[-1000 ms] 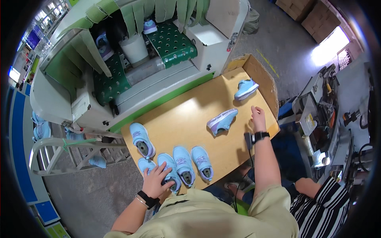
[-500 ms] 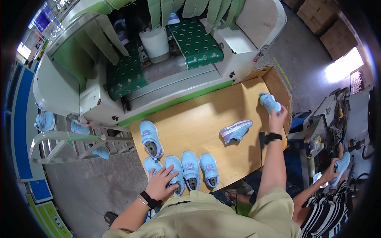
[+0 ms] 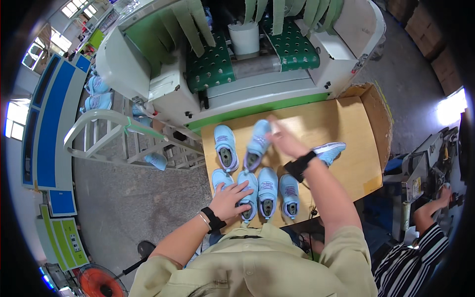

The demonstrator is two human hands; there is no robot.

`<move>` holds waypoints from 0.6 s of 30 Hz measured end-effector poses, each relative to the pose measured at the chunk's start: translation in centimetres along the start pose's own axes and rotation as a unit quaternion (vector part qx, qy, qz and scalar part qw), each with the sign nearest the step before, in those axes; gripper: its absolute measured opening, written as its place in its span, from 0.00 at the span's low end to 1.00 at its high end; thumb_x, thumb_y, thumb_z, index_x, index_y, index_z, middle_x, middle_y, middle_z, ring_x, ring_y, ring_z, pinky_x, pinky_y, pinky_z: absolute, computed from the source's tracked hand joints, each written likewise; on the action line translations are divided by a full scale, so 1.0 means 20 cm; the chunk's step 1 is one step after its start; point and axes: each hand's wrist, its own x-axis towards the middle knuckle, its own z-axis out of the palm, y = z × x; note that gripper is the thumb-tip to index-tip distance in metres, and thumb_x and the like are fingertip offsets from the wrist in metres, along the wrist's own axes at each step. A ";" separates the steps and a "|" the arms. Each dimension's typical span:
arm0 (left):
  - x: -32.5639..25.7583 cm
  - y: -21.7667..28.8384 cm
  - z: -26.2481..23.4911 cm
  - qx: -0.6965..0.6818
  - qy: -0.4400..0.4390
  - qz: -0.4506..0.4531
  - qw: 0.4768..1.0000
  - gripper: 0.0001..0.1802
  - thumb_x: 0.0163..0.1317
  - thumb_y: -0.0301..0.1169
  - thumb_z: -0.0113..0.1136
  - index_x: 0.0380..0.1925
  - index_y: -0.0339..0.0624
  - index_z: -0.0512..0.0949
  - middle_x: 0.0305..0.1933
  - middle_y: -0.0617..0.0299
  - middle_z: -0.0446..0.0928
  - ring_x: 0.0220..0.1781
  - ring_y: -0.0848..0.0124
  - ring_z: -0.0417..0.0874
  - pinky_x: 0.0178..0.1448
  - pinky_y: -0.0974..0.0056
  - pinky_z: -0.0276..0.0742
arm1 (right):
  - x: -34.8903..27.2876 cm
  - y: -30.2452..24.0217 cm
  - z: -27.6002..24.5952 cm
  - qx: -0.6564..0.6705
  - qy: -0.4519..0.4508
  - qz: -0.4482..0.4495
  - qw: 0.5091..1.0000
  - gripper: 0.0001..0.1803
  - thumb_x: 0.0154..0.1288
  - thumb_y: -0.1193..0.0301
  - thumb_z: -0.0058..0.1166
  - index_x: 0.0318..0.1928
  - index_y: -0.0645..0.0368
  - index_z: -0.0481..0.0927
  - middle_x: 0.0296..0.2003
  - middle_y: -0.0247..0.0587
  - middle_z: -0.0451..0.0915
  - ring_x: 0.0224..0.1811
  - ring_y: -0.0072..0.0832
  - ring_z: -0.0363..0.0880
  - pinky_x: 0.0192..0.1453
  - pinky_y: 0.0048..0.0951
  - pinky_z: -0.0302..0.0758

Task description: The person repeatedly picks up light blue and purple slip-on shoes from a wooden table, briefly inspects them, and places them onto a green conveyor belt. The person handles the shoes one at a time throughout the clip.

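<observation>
My right hand (image 3: pixel 283 137), blurred by motion, grips a light blue sneaker (image 3: pixel 258 141) at its toe end, above the table's far middle. Just left of it another blue sneaker (image 3: pixel 225 147) stands upright, toe pointing away from me. In the nearer row several matching sneakers stand side by side, among them one sneaker (image 3: pixel 267 192) in the middle and one sneaker (image 3: pixel 289 195) at the right end. My left hand (image 3: pixel 230 202) lies with spread fingers across the row's two left sneakers, partly covering them. A sneaker (image 3: pixel 329 152) lies on its side, partly behind my right forearm.
The wooden table (image 3: pixel 346 123) meets a conveyor machine (image 3: pixel 257 99) with green perforated belts and hanging strips. Cardboard (image 3: pixel 378 116) edges its right side. At left, a metal rack (image 3: pixel 123 128) holds more sneakers. A co-worker's arm (image 3: pixel 430 213) in a striped sleeve shows at right.
My right hand has carried its sneaker from the table's far right leftward, beside the far-left sneaker. My left hand stays on the near row. The whole view has shifted.
</observation>
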 end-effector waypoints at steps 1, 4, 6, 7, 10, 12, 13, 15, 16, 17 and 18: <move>-0.01 0.00 0.00 -0.001 0.002 -0.002 1.000 0.33 0.65 0.54 0.62 0.69 0.60 0.74 0.79 0.61 0.65 0.74 0.55 0.69 0.74 0.38 0.54 | 0.07 0.05 0.15 0.006 -0.144 -0.059 0.988 0.39 0.74 0.63 0.58 0.77 0.63 0.57 0.71 0.61 0.68 0.73 0.49 0.66 0.78 0.39 0.61; -0.02 0.00 0.02 -0.006 -0.001 -0.014 1.000 0.33 0.65 0.54 0.62 0.69 0.60 0.73 0.79 0.61 0.65 0.74 0.54 0.69 0.74 0.38 0.53 | -0.06 0.07 0.37 0.041 -0.076 -0.026 0.996 0.41 0.73 0.63 0.56 0.78 0.67 0.53 0.72 0.61 0.67 0.75 0.45 0.66 0.78 0.38 0.61; -0.04 -0.01 0.02 -0.016 0.011 -0.021 1.000 0.34 0.65 0.55 0.63 0.69 0.59 0.74 0.79 0.60 0.65 0.74 0.53 0.69 0.75 0.38 0.51 | -0.15 -0.14 0.20 -0.033 -0.144 0.079 0.986 0.40 0.73 0.60 0.54 0.76 0.69 0.57 0.67 0.62 0.73 0.73 0.45 0.70 0.75 0.37 0.66; -0.01 0.01 0.02 -0.019 0.006 -0.008 1.000 0.34 0.65 0.55 0.63 0.69 0.59 0.74 0.79 0.60 0.65 0.74 0.53 0.69 0.75 0.38 0.51 | -0.21 0.07 0.10 -0.057 -0.067 0.035 0.995 0.37 0.73 0.57 0.54 0.73 0.68 0.65 0.62 0.60 0.79 0.66 0.44 0.77 0.70 0.36 0.71; -0.02 0.02 0.02 -0.023 0.009 -0.015 1.000 0.33 0.64 0.54 0.64 0.68 0.60 0.75 0.78 0.60 0.66 0.73 0.53 0.69 0.75 0.39 0.51 | -0.53 0.02 -0.09 -0.020 0.063 0.024 0.998 0.24 0.74 0.67 0.57 0.65 0.63 0.75 0.54 0.50 0.83 0.57 0.33 0.81 0.63 0.32 0.77; -0.01 0.02 0.01 -0.025 0.010 -0.011 1.000 0.33 0.64 0.54 0.64 0.67 0.60 0.75 0.78 0.60 0.66 0.73 0.53 0.69 0.75 0.39 0.51 | -0.74 0.13 -0.16 0.007 0.118 0.036 0.992 0.20 0.75 0.68 0.57 0.62 0.63 0.77 0.47 0.43 0.84 0.51 0.28 0.82 0.58 0.29 0.78; -0.01 0.02 0.01 -0.026 0.009 -0.011 1.000 0.32 0.64 0.54 0.64 0.67 0.61 0.75 0.78 0.60 0.66 0.73 0.54 0.69 0.75 0.39 0.52 | -0.86 0.18 -0.17 0.011 0.136 0.051 0.989 0.19 0.74 0.68 0.57 0.61 0.63 0.77 0.46 0.42 0.84 0.49 0.27 0.82 0.56 0.28 0.78; -0.02 0.02 0.01 -0.028 0.005 -0.015 0.999 0.32 0.64 0.55 0.63 0.67 0.61 0.75 0.78 0.63 0.66 0.73 0.56 0.69 0.75 0.37 0.52 | -1.05 0.25 -0.13 0.003 0.154 0.094 0.984 0.18 0.74 0.69 0.58 0.60 0.63 0.78 0.46 0.41 0.84 0.47 0.25 0.82 0.53 0.28 0.79; -0.02 0.02 0.01 -0.026 0.003 -0.018 0.999 0.32 0.64 0.55 0.63 0.67 0.61 0.75 0.78 0.63 0.66 0.74 0.56 0.69 0.75 0.36 0.52 | -1.13 0.27 -0.09 0.012 0.134 0.130 0.982 0.19 0.74 0.69 0.58 0.61 0.62 0.78 0.47 0.40 0.83 0.49 0.24 0.81 0.55 0.27 0.77; -0.02 0.02 0.01 -0.023 0.001 -0.021 1.000 0.32 0.64 0.54 0.63 0.67 0.61 0.75 0.78 0.62 0.65 0.74 0.56 0.69 0.75 0.36 0.52 | -1.19 0.27 -0.05 0.021 0.113 0.165 0.980 0.19 0.74 0.70 0.58 0.61 0.62 0.77 0.48 0.39 0.83 0.51 0.23 0.81 0.57 0.27 0.76; -0.03 0.01 0.01 -0.026 0.001 -0.023 0.999 0.32 0.64 0.54 0.63 0.68 0.61 0.75 0.79 0.63 0.65 0.74 0.56 0.69 0.75 0.36 0.51 | -1.24 0.26 0.02 0.072 0.118 0.183 0.973 0.20 0.73 0.70 0.59 0.62 0.61 0.77 0.50 0.38 0.82 0.52 0.24 0.80 0.56 0.27 0.75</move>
